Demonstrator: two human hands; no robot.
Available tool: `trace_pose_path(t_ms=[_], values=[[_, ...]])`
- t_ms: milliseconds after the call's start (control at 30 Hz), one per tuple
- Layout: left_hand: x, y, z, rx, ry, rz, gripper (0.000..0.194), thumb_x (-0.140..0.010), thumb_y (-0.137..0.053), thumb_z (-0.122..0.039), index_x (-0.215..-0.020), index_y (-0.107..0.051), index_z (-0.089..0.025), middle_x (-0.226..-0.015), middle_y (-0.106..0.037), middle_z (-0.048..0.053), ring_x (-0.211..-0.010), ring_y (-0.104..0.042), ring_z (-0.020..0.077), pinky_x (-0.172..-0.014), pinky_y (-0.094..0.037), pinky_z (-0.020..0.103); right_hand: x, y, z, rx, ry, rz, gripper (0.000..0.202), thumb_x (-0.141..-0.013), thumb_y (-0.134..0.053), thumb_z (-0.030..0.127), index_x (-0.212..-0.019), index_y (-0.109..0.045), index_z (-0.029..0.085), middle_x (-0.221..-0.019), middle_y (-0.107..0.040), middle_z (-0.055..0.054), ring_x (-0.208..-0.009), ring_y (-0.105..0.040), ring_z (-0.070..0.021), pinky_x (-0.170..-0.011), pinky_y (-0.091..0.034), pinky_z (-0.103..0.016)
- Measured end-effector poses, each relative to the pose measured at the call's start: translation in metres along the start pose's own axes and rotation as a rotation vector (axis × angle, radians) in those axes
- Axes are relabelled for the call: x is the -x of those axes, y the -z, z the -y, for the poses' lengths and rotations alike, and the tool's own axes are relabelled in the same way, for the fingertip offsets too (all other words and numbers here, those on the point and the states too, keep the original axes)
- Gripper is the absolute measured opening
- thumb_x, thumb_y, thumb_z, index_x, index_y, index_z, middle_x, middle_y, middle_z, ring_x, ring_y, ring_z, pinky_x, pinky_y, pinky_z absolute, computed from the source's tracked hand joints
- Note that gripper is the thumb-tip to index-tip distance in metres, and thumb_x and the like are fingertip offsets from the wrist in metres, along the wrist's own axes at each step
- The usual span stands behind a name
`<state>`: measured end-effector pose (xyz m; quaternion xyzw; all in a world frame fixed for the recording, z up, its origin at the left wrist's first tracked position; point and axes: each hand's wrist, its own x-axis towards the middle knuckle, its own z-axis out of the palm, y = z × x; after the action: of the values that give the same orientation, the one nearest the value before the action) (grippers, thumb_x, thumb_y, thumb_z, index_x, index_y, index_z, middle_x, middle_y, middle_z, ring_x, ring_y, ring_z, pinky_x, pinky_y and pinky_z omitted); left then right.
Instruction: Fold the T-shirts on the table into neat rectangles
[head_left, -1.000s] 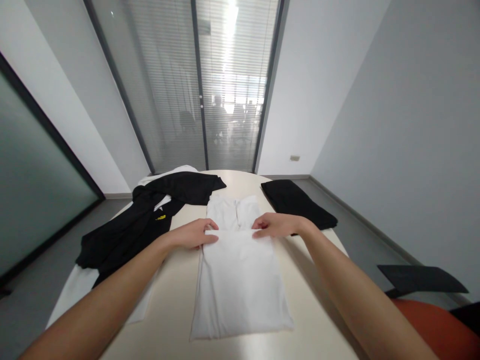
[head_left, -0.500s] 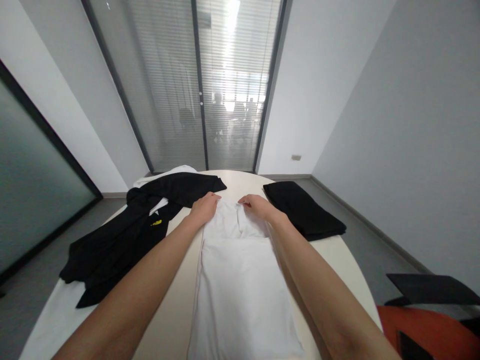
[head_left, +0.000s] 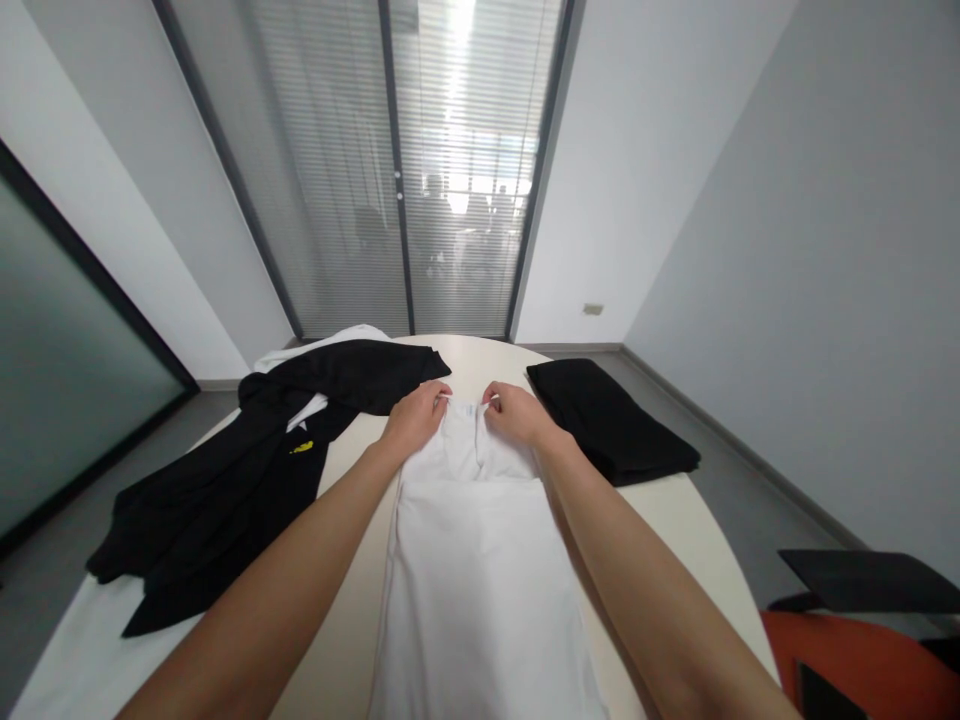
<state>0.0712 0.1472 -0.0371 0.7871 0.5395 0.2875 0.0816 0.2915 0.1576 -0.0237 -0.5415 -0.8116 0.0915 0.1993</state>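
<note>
A white garment (head_left: 480, 580) lies lengthwise on the table in front of me, partly folded, with a straight fold line across it below its far end. My left hand (head_left: 417, 418) pinches the far edge on the left side, thumb and fingers together. On the right side of that same edge, my right hand (head_left: 514, 410) pinches the cloth with curled fingers. Between the two hands the far end looks slightly gathered. Whether the garment is a shirt or something else, I cannot tell.
Black clothing (head_left: 225, 490) with a small yellow mark lies loosely at left, over white cloth (head_left: 90, 640). A folded black garment (head_left: 607, 420) rests at right on the round cream table (head_left: 697, 560). An orange chair (head_left: 840, 655) stands lower right. A glass partition (head_left: 465, 270) with blinds is beyond.
Both hands now pinch the far edge, lifting it slightly; the left hand has shifted a little right. My view has moved slightly.
</note>
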Motion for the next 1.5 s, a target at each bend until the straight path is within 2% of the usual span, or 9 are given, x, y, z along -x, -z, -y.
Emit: trace_pose_path(t_ms=[167,367,533,700,800,933,1100,1267,1500], values=[[0.001,-0.009,0.003,-0.026,-0.057,0.076,0.029,-0.097,-0.045,-0.026,-0.118,-0.066,-0.021,-0.121,-0.066,0.008,-0.114,-0.059,0.0235,-0.095,-0.046,0.033,0.001,-0.006,-0.003,-0.047,0.095,0.063,0.033,-0.081,-0.055,0.015,-0.11,-0.071,0.02,-0.098,-0.067,-0.006,-0.082,-0.059,-0.0166,-0.079,-0.042,-0.025],[-0.003,-0.013,0.003,0.075,-0.021,-0.086,0.025,-0.098,-0.045,-0.028,-0.106,-0.068,-0.021,-0.112,-0.065,0.007,-0.097,-0.063,0.0201,-0.088,-0.048,0.031,0.0,-0.004,0.018,-0.024,-0.043,-0.049,0.022,-0.089,-0.058,0.031,-0.099,-0.075,0.021,-0.105,-0.064,-0.008,-0.09,-0.061,-0.0185,-0.086,-0.042,-0.027],[-0.005,-0.024,0.016,0.201,-0.076,-0.125,0.019,-0.094,-0.049,-0.022,-0.101,-0.067,-0.019,-0.106,-0.067,0.006,-0.092,-0.063,0.0195,-0.086,-0.049,0.032,-0.002,-0.016,0.037,-0.101,0.004,0.028,0.035,-0.08,-0.07,0.054,-0.084,-0.078,0.021,-0.107,-0.065,-0.01,-0.094,-0.062,-0.0205,-0.086,-0.044,-0.028],[-0.005,-0.027,0.027,0.298,-0.114,-0.17,0.026,-0.095,-0.04,-0.015,-0.109,-0.062,-0.017,-0.111,-0.063,0.009,-0.088,-0.064,0.017,-0.087,-0.051,0.032,-0.003,-0.022,0.051,-0.176,-0.058,0.089,0.023,-0.078,-0.07,0.042,-0.074,-0.074,0.019,-0.082,-0.069,-0.005,-0.076,-0.061,-0.0165,-0.068,-0.041,-0.024],[-0.003,-0.027,0.033,0.258,-0.111,-0.21,0.026,-0.094,-0.04,-0.013,-0.11,-0.061,-0.016,-0.114,-0.06,0.01,-0.1,-0.063,0.0193,-0.094,-0.05,0.035,-0.002,-0.017,0.056,-0.225,-0.163,0.104,0.019,-0.08,-0.064,0.033,-0.069,-0.068,0.018,-0.065,-0.066,-0.002,-0.062,-0.057,-0.0132,-0.057,-0.036,-0.023],[-0.001,-0.025,0.038,0.144,-0.064,-0.203,0.027,-0.091,-0.046,-0.012,-0.112,-0.061,-0.015,-0.116,-0.06,0.011,-0.107,-0.061,0.0218,-0.099,-0.048,0.036,0.001,-0.013,0.054,-0.198,-0.229,0.078,0.013,-0.077,-0.066,0.03,-0.072,-0.063,0.018,-0.07,-0.069,-0.003,-0.063,-0.059,-0.0129,-0.056,-0.036,-0.023],[0.0,-0.023,0.042,0.035,0.04,-0.178,0.032,-0.092,-0.049,-0.014,-0.122,-0.06,-0.013,-0.122,-0.063,0.014,-0.112,-0.06,0.0243,-0.103,-0.045,0.039,0.005,-0.014,0.05,-0.323,-0.196,0.252,0.033,-0.076,-0.073,0.04,-0.094,-0.054,0.021,-0.063,-0.068,0.002,-0.055,-0.06,-0.0127,-0.054,-0.04,-0.022],[-0.003,-0.023,0.049,-0.003,0.121,-0.156,0.037,-0.093,-0.051,-0.018,-0.129,-0.059,-0.014,-0.116,-0.069,0.015,-0.112,-0.06,0.0295,-0.101,-0.045,0.045,0.008,-0.011,0.055,-0.381,-0.218,0.365,0.033,-0.075,-0.074,0.024,-0.094,-0.046,0.021,-0.061,-0.066,0.004,-0.048,-0.059,-0.0117,-0.049,-0.041,-0.021],[-0.007,-0.021,0.047,0.013,0.137,-0.134,0.038,-0.09,-0.059,-0.02,-0.127,-0.061,-0.018,-0.105,-0.072,0.011,-0.106,-0.062,0.0277,-0.095,-0.047,0.041,0.009,-0.01,0.05,-0.426,-0.139,0.5,0.036,-0.077,-0.074,0.021,-0.097,-0.043,0.022,-0.059,-0.061,0.007,-0.051,-0.059,-0.0111,-0.049,-0.042,-0.019]])
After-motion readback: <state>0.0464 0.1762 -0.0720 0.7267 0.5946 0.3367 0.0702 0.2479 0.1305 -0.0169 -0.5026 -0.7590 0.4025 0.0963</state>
